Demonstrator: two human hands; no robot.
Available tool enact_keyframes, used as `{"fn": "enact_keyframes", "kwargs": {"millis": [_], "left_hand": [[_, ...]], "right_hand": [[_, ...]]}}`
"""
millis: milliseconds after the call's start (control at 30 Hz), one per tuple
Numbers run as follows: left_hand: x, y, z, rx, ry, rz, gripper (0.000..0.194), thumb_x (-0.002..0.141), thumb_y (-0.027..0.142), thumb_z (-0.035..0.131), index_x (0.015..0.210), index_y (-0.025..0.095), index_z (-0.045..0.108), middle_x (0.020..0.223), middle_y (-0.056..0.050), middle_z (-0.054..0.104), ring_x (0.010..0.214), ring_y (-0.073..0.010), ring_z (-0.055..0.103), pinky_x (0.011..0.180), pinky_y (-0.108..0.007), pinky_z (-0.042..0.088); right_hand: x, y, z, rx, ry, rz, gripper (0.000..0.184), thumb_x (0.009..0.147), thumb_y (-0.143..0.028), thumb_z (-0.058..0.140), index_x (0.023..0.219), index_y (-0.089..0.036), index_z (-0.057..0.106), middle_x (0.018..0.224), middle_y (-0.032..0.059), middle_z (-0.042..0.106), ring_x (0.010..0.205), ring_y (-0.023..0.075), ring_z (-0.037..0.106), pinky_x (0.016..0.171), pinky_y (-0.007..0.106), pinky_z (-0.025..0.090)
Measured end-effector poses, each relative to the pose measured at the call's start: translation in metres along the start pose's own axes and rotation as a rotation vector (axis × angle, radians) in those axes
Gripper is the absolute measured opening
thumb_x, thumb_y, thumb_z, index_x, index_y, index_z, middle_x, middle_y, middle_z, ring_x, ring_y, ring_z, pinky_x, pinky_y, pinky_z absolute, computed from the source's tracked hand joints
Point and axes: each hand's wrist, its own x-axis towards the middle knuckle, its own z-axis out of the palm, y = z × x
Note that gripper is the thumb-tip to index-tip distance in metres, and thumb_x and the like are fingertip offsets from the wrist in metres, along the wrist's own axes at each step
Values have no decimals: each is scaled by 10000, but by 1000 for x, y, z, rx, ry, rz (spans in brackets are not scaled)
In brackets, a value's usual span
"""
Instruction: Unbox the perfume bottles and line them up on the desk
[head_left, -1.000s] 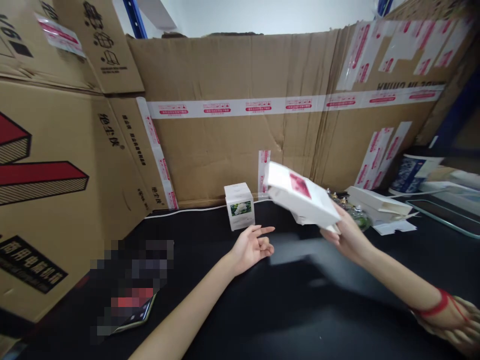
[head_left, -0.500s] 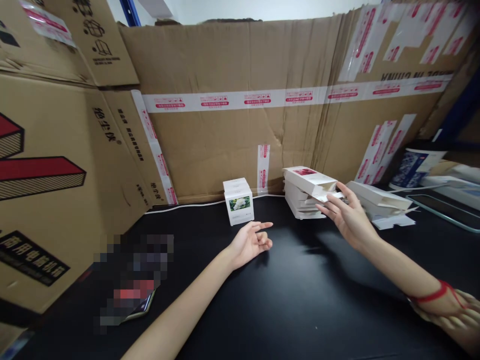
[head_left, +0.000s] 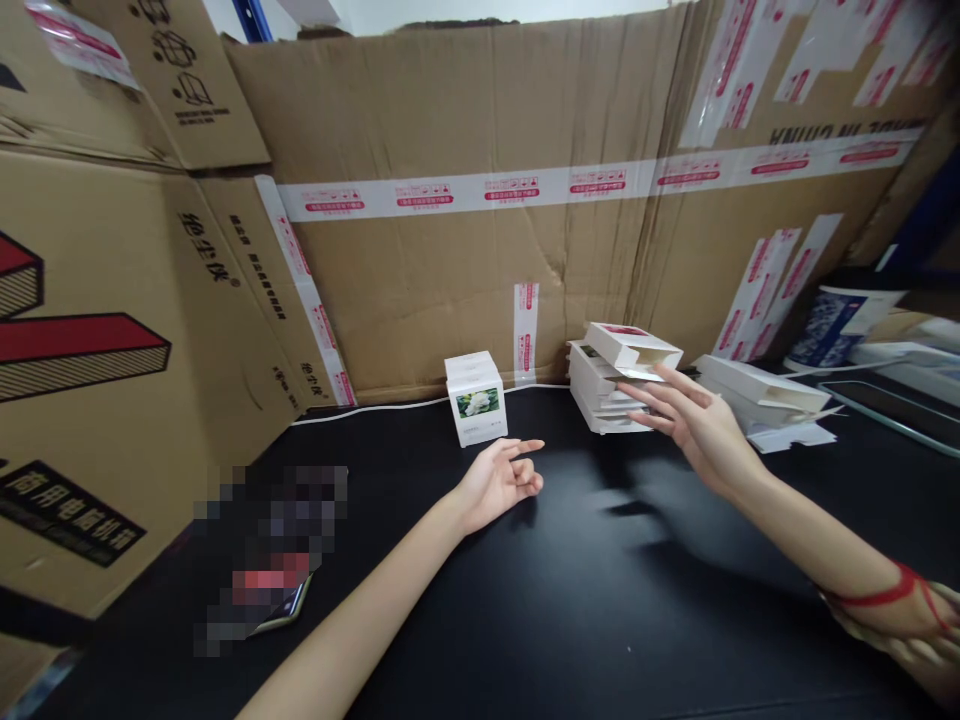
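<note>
A stack of flat white cartons (head_left: 609, 385) with a pink print on top stands on the black table (head_left: 570, 600) by the cardboard wall. My right hand (head_left: 690, 420) hovers just in front of the stack, fingers spread, holding nothing. A small white box with a flower picture (head_left: 475, 397) stands upright to the left of the stack. My left hand (head_left: 499, 477) rests palm up on the table just below that box, index finger out and the other fingers loosely curled, with nothing in it.
Taped cardboard sheets (head_left: 465, 220) wall in the table at the back and left. A second pile of white cartons (head_left: 761, 400) lies to the right, with a blue-printed tub (head_left: 829, 325) behind it. A phone (head_left: 281, 605) lies at the lower left.
My right hand brought the white carton down onto the stack, let go of it and drew back slightly with fingers spread. The left hand has barely moved.
</note>
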Motion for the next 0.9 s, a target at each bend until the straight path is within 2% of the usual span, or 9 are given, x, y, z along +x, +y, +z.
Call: {"fn": "enact_keyframes", "kwargs": {"millis": [167,300,500,700,900], "left_hand": [[1,0,-2,-15,-16,7,294,860,254,360,954,80,577,461,5,446,523,-152,516,597,-247,399],[1,-1,-2,-17,-15,7,290,858,250,363,952,80,578,461,4,445,520,-150,510,592,-247,396],[-2,-3,-1,15,0,19,272,839,246,387,937,86,585,463,4,451,530,-154,520,601,-251,387],[-3,-4,0,39,-3,31,270,825,245,398,928,84,588,468,5,449,528,-155,515,602,-258,383],[-3,-3,2,42,13,32,287,843,267,361,921,93,575,477,1,457,532,-158,520,599,-253,385]], "right_hand": [[-3,-5,3,-41,-83,92,357,687,-193,643,1026,-167,533,1249,100,514,1023,264,603,621,264,601],[-2,-6,2,-95,-93,102,303,708,-213,606,1003,-175,553,1225,100,534,987,259,622,553,241,591],[1,-3,-2,-171,-90,135,448,743,-266,554,1183,-211,494,1204,98,560,845,193,661,465,216,556],[10,4,-10,-246,-24,21,479,710,-331,584,1166,-194,526,1090,85,618,609,110,619,418,202,531],[12,14,-13,-332,-72,-126,462,723,-405,598,1125,-179,563,1000,72,624,605,119,605,392,210,527]]}}
